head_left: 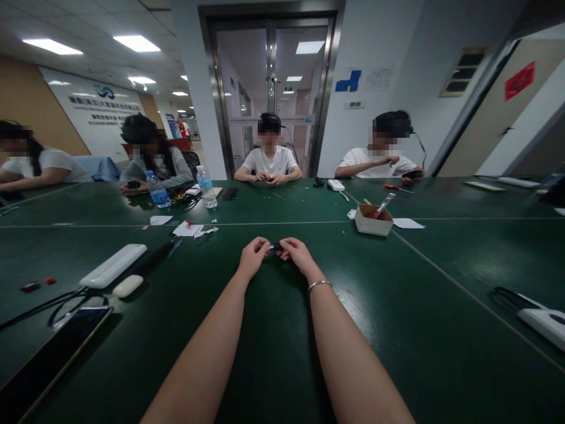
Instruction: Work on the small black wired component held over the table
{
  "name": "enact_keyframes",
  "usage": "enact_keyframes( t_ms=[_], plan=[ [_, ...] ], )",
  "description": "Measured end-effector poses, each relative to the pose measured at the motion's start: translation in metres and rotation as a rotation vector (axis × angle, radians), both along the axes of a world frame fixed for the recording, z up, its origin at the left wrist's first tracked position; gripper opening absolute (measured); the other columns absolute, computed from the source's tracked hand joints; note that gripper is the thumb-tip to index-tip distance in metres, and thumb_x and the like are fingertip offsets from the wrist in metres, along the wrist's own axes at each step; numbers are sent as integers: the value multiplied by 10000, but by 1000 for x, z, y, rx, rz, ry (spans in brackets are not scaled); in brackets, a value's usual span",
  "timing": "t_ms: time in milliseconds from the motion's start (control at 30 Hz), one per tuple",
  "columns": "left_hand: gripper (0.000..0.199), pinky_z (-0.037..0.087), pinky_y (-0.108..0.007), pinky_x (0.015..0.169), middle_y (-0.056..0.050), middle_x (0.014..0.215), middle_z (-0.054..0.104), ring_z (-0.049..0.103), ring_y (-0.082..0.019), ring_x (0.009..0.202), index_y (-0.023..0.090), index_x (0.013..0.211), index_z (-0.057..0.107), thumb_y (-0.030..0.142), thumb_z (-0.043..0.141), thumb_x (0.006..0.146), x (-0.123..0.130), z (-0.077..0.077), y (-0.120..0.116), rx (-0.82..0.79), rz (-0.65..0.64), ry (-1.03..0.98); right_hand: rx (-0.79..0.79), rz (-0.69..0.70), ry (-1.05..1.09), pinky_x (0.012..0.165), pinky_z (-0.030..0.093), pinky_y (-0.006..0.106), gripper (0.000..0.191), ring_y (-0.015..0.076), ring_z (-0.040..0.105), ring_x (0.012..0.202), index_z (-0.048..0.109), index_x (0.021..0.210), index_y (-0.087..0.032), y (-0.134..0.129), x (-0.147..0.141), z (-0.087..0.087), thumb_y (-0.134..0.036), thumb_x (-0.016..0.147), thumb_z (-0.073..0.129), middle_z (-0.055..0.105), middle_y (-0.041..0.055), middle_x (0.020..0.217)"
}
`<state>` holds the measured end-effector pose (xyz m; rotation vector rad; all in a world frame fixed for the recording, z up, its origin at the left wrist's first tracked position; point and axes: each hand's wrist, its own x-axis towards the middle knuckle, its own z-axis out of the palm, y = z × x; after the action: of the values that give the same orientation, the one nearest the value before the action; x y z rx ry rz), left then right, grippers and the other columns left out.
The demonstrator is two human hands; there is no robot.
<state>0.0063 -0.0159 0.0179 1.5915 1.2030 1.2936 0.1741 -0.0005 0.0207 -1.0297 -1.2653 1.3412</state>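
Observation:
Over the green table, a small black object with a silvery end (276, 247) is pinched between my two hands. The fingertips of my left hand (255, 257) close on its silvery left end. On its dark right end, the thumb and fingers of my right hand (298, 257) are pressed together. Its exact kind is too small to make out, and the fingers cover part of it. A silver bangle (319, 285) circles my right wrist.
A phone (57, 347), a white power bank (113, 265), a cable and a white oval case (128, 287) lie at left. Ahead are paper scraps (189, 229), two water bottles (206, 187) and a small box (373, 221) with tools. Several people sit around the table.

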Motion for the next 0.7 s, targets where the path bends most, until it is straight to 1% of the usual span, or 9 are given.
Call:
enact_keyframes(
  t_ms=[100,200,367,500,600,700],
  plan=[
    [179,461,-253,645,0,714,626,592,-135,675,192,877,621,325,590,762,0,1,-1,7,6,36,1,-1,-5,491,453,189,177,87,570,490,610,833,-137,1,0,0,-305,794,649,658,23,594],
    [176,464,-259,658,-2,734,634,592,-135,680,190,876,633,269,622,720,-1,2,-2,30,23,71,-2,-7,-6,490,455,193,186,91,571,489,609,832,-136,1,0,0,-309,787,658,659,25,590],
    [191,494,-293,701,-46,793,675,634,-167,754,173,875,657,315,606,759,-2,0,1,3,27,51,2,0,-5,498,459,188,177,86,574,499,613,842,-131,0,0,0,-299,799,643,662,29,607],
    [196,500,-297,711,-53,819,687,642,-174,779,178,863,671,333,619,755,-1,-3,3,14,50,55,4,-6,-8,488,455,188,175,84,566,484,616,828,-133,2,-1,-1,-302,794,648,659,26,597],
    [214,497,-285,700,-36,783,682,645,-166,762,179,898,648,325,632,742,0,-2,3,17,52,22,-5,-13,-12,477,451,188,177,86,564,475,616,821,-134,3,-1,-3,-302,786,657,657,24,586],
    [207,493,-278,689,-26,741,669,644,-161,735,175,886,634,339,606,761,1,1,0,0,30,4,-6,-7,-4,476,452,186,175,85,566,478,616,820,-135,3,0,-3,-301,786,660,655,22,584]
  ],
)
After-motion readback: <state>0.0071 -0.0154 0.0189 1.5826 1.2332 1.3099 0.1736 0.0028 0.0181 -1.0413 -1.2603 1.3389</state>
